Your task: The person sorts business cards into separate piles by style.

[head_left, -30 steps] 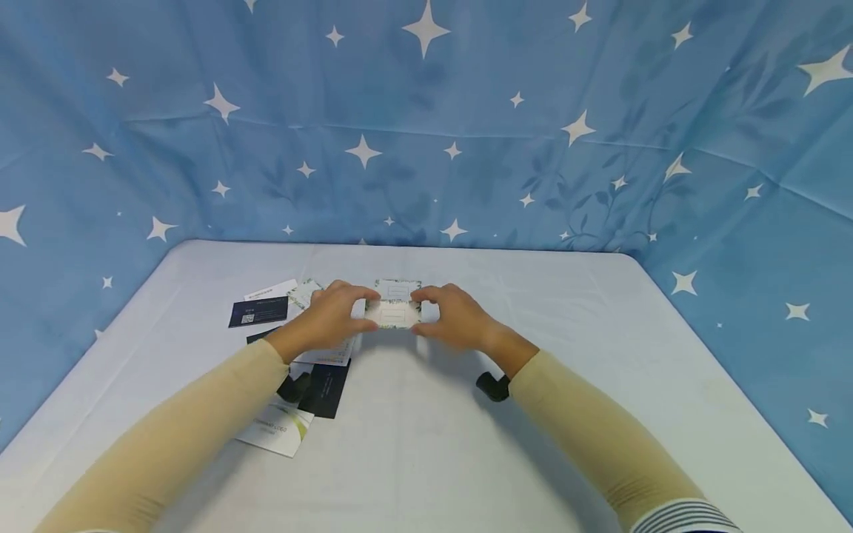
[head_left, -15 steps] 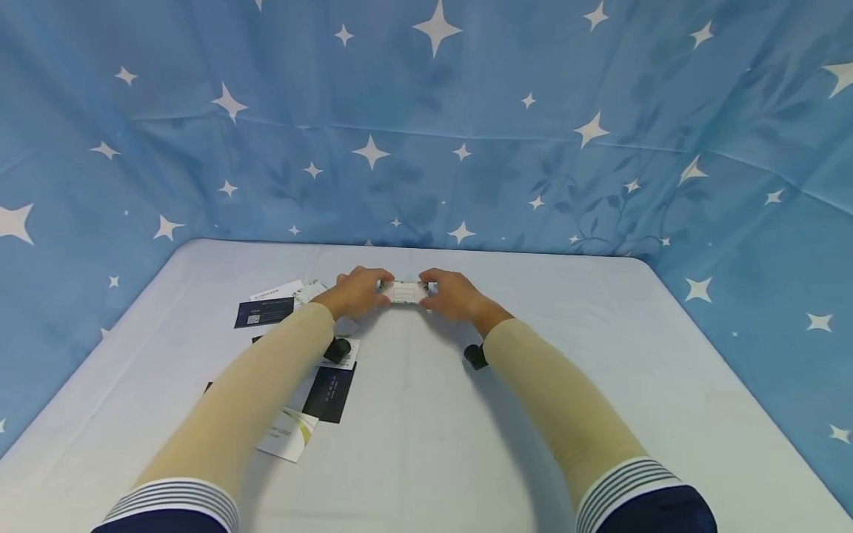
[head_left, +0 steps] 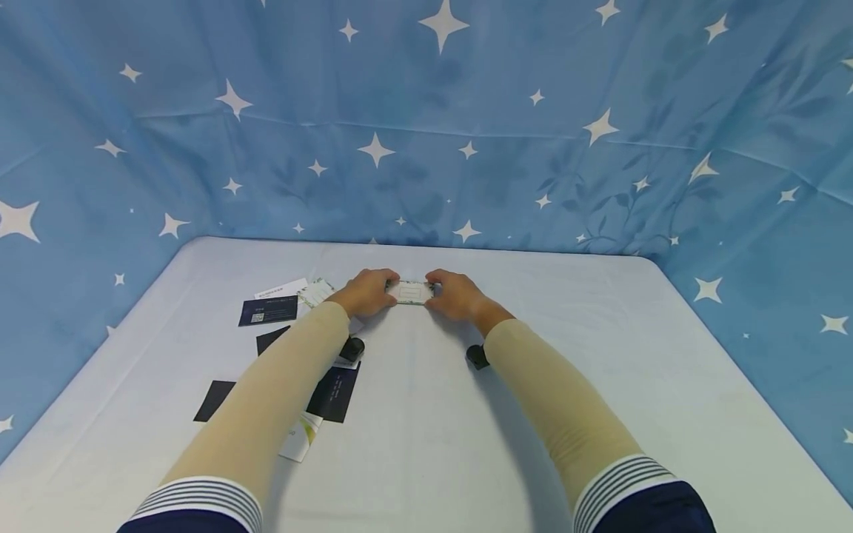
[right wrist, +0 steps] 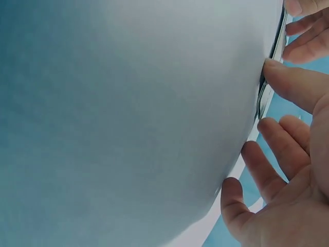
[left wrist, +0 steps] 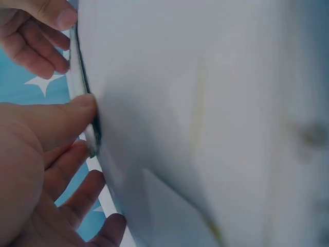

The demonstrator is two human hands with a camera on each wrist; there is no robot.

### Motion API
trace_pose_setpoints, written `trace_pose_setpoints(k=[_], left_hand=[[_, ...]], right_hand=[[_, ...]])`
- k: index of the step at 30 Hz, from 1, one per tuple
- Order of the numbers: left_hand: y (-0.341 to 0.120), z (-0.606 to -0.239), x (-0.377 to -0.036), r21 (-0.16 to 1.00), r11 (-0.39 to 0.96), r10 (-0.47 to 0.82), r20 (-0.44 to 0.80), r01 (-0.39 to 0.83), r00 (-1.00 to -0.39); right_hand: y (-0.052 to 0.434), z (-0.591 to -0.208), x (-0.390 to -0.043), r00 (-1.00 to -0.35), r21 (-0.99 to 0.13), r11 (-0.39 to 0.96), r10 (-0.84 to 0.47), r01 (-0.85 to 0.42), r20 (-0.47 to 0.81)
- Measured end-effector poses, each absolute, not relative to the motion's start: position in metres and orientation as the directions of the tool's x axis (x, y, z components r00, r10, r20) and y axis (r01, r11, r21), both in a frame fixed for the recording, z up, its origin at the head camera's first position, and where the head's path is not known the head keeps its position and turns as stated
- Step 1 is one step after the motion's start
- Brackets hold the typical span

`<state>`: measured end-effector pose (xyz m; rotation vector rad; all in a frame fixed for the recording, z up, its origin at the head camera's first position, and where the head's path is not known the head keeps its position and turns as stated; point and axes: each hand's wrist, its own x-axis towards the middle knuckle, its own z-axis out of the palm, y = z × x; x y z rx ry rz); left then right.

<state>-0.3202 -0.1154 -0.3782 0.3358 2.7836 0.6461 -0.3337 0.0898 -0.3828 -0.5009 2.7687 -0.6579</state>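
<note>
At the far middle of the table, a white business card [head_left: 411, 293] with a leafy printed border is held between both hands. My left hand [head_left: 369, 293] pinches its left end and my right hand [head_left: 460, 296] pinches its right end, thumbs on the near side. Seen edge-on in the left wrist view, the card's edge [left wrist: 94, 131] shows more than one thin layer under the thumb. The right wrist view shows the layered card edges [right wrist: 263, 98] between thumb and fingers, close to the white tabletop. The other fingers of each hand are spread loosely beyond the cards.
Left of the hands lie scattered business cards: a dark card with a QR code [head_left: 269, 310], a white card [head_left: 281, 288], a leafy card [head_left: 316, 292], and more dark cards [head_left: 335, 393]. The left sleeve [head_left: 266, 407] covers part of them. A blue star-patterned curtain [head_left: 426, 133] hangs behind.
Both hands have carried the card away from the body, onto the matching leafy card that showed behind it. Only one card face shows now. The left forearm has swung right.
</note>
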Motion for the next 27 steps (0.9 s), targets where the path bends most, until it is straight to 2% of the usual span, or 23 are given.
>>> trace_pose_setpoints(k=[19,27], left_hand=[[-0.115,-0.377,-0.321,0.475,0.869,0.27,-0.218,0.14,-0.938],[-0.135,-0.361,-0.318,0.577,0.804,0.307,-0.197,0.143,-0.931]], right_hand=[[0.089,-0.382,-0.333,-0.916,-0.496,0.837,-0.36,-0.233,-0.178],[0.093,-0.374,-0.329,-0.927,-0.544,0.811,-0.344,-0.213,-0.149]])
